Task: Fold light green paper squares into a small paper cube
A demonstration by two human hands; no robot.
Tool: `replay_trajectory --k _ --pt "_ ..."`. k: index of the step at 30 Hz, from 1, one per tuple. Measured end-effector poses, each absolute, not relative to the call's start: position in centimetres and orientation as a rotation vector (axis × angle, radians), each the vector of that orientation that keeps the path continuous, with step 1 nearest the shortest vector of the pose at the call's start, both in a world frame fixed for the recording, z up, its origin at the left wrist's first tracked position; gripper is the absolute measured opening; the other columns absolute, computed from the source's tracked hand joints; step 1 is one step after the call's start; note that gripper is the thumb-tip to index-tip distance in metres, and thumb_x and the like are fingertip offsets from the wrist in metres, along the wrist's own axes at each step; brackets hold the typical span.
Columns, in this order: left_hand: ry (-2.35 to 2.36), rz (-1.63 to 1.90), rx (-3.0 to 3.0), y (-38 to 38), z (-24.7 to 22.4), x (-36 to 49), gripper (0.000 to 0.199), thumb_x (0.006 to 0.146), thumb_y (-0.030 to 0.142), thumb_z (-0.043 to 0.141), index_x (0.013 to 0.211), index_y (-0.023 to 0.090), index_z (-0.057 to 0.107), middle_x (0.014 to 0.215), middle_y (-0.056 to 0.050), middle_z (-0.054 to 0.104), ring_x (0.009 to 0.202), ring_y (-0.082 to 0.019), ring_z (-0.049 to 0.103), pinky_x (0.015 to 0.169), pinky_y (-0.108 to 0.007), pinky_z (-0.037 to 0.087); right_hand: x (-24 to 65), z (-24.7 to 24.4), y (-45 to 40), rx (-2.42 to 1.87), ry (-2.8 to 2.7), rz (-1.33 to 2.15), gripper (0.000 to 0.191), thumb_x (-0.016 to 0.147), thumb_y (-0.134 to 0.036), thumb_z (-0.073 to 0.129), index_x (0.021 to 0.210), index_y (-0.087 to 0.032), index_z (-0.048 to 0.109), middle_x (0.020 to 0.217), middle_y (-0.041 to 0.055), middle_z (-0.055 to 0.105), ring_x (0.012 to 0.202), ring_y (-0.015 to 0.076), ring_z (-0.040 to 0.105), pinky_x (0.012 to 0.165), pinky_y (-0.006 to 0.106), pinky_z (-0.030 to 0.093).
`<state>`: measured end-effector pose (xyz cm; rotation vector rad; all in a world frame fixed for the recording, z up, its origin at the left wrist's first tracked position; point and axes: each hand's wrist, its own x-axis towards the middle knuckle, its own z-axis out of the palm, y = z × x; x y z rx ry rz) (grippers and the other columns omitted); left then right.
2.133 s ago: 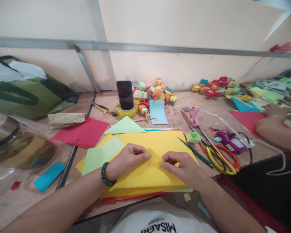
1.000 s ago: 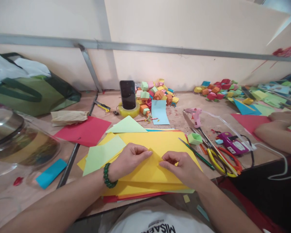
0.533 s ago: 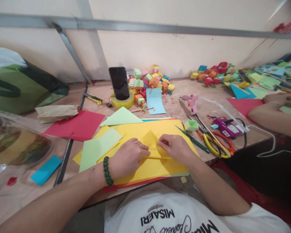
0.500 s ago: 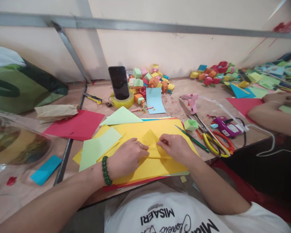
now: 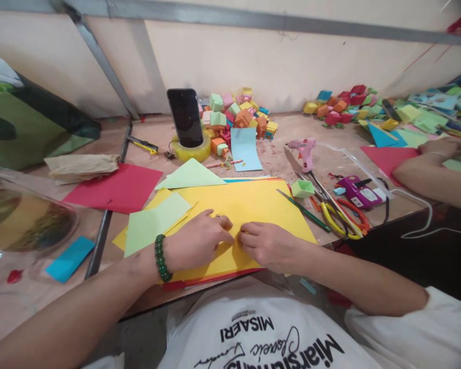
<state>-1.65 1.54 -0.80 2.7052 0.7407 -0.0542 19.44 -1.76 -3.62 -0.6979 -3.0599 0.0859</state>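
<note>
Both hands meet over a stack of yellow paper sheets at the table's front edge. My left hand, with a green bead bracelet at the wrist and a ring, has its fingers curled, thumb and forefinger at the yellow paper. Close beside it, my right hand is closed, its fingertips pinched together on the yellow paper. The exact fold between the fingers is hidden by them. Pale green sheets lie left of my left hand. Red paper edges stick out under the stack.
Behind stand a phone on a yellow tape roll and a pile of small paper boxes. To the right lie a pink glue gun, scissors, a green pencil and a purple device. Another person's arm reaches in.
My right hand has moved down and left, closer to my left hand. The raised yellow paper point between the hands no longer shows. The view has shifted slightly.
</note>
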Motion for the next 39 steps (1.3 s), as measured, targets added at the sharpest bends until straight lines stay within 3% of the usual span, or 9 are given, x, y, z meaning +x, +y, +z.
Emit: replay_trajectory --k 6,12,16,18,26,31,35,39 --pt "0.721 -0.050 2.714 1.5 -0.6 -1.7 0.032 0.074 0.004 0.047 0.082 0.023 0.072 0.108 -0.006 0.067 0.091 -0.019 0.063 0.094 -0.041 0.038 23.4 -4.5 -3.6 -0.686 -2.995 0.067 0.020 0.093 -0.011 0.045 0.087 -0.013 0.064 0.092 0.0106 0.062 0.091 0.0202 0.052 0.077 0.037 0.048" --pt "0.741 -0.074 2.740 1.1 -0.8 -1.9 0.031 0.074 0.004 0.046 0.083 0.022 0.070 0.112 -0.006 0.065 0.091 -0.019 0.063 0.100 -0.048 0.034 26.8 -5.3 -5.7 -0.878 -2.774 0.010 0.031 0.096 -0.011 0.033 0.093 -0.013 0.063 0.091 0.0100 0.063 0.091 0.0189 0.054 0.073 0.034 0.051" --pt "0.773 -0.104 2.913 -0.1 -1.1 -0.7 0.036 0.075 0.004 0.047 0.101 0.021 0.064 0.099 -0.008 0.066 0.085 -0.019 0.064 0.105 -0.052 0.030 26.8 -5.2 -6.2 -0.934 -2.731 -0.069 0.033 0.095 -0.008 0.031 0.091 -0.013 0.064 0.087 0.0096 0.064 0.088 0.0182 0.055 0.069 0.030 0.050" --pt "0.811 -0.126 3.022 -1.0 -0.9 -0.1 0.039 0.079 0.005 0.046 0.112 0.021 0.061 0.094 -0.009 0.066 0.086 -0.020 0.064 0.104 -0.050 0.032 26.6 -5.2 -6.2 -0.935 -2.725 -0.104 0.031 0.094 -0.006 0.033 0.087 -0.013 0.063 0.085 0.0094 0.063 0.087 0.0179 0.054 0.067 0.029 0.049" --pt "1.140 0.051 3.186 -4.1 -1.5 -3.9 0.039 0.077 -0.002 0.041 0.103 0.011 0.065 0.105 -0.013 0.068 0.102 -0.025 0.060 0.101 -0.044 0.036 27.2 -5.6 -6.2 -0.934 -2.671 -0.090 0.032 0.090 -0.003 0.034 0.078 -0.014 0.061 0.081 0.0088 0.062 0.081 0.0175 0.052 0.063 0.027 0.043" --pt "1.354 0.089 3.115 -5.0 -3.1 -5.2 0.036 0.077 0.000 0.047 0.107 0.009 0.065 0.101 -0.015 0.067 0.097 -0.028 0.059 0.086 -0.041 0.044 23.5 -3.1 -5.6 -1.126 -2.680 -0.106 0.025 0.086 -0.001 0.042 0.075 -0.016 0.059 0.070 0.0064 0.057 0.069 0.0177 0.047 0.054 0.027 0.037" --pt "1.406 0.119 3.102 -5.2 -3.3 -4.5 0.035 0.078 0.000 0.046 0.106 0.009 0.065 0.094 -0.012 0.068 0.092 -0.026 0.059 0.089 -0.043 0.042 18.0 -2.2 -4.5 -1.005 -2.848 0.035 0.016 0.086 -0.007 0.049 0.095 -0.015 0.060 0.084 0.0075 0.060 0.078 0.0189 0.048 0.059 0.027 0.041" --pt "1.417 0.168 3.086 -5.3 -3.3 -4.6 0.036 0.079 0.001 0.044 0.107 0.011 0.065 0.094 -0.011 0.070 0.093 -0.026 0.060 0.092 -0.046 0.038 15.8 -4.6 -4.0 -0.975 -2.871 0.124 0.013 0.089 -0.013 0.048 0.098 -0.013 0.058 0.092 0.0086 0.059 0.084 0.0211 0.047 0.065 0.031 0.044"
